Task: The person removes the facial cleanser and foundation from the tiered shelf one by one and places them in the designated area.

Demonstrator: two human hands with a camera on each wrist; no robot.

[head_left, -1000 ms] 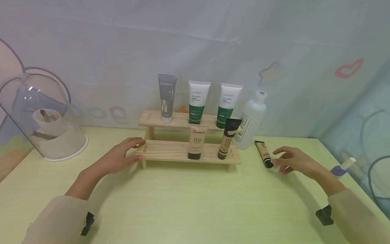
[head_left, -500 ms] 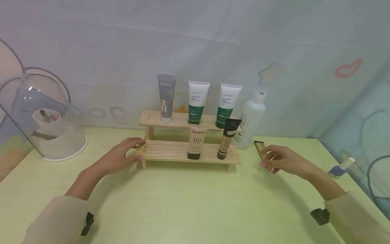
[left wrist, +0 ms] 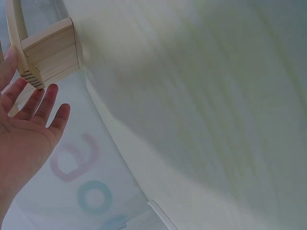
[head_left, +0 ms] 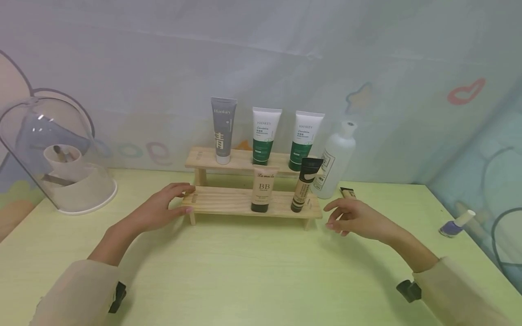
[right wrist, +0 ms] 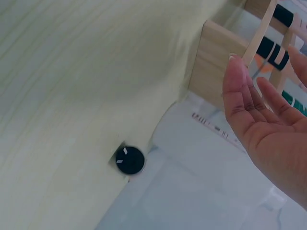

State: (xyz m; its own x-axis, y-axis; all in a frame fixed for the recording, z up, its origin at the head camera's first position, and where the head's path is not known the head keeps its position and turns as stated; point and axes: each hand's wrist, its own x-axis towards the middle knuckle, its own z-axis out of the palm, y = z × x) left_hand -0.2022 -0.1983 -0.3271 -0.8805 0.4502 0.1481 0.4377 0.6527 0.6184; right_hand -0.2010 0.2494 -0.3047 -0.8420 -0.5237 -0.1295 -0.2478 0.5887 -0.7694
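left hand [head_left: 161,209] rests loose-fingered on the grained wooden rack [head_left: 228,202]; right hand [head_left: 355,218] hovers near, fingers relaxed.

Probably unvarnished wooden rack [head_left: 228,201]

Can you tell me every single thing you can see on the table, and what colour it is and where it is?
wooden rack: 1, pale wood, two steps, table middle.
grey tube: 1, grey with white cap, top step, left.
green-and-white tubes: 2, top step, middle and right.
BB tube: 1, beige with black cap, lower step.
tan tube: 1, tan and black, lower step, right.
white bottle: 1, behind the rack's right end.
lying tube: 1, tan, on the table, mostly hidden behind the right hand.
nail polish: 1, purple with white cap, far right.
clear dome stand: 1, far left.
table: 1, light green.
left hand: touches the rack's left end.
right hand: empty, near the rack's right end.
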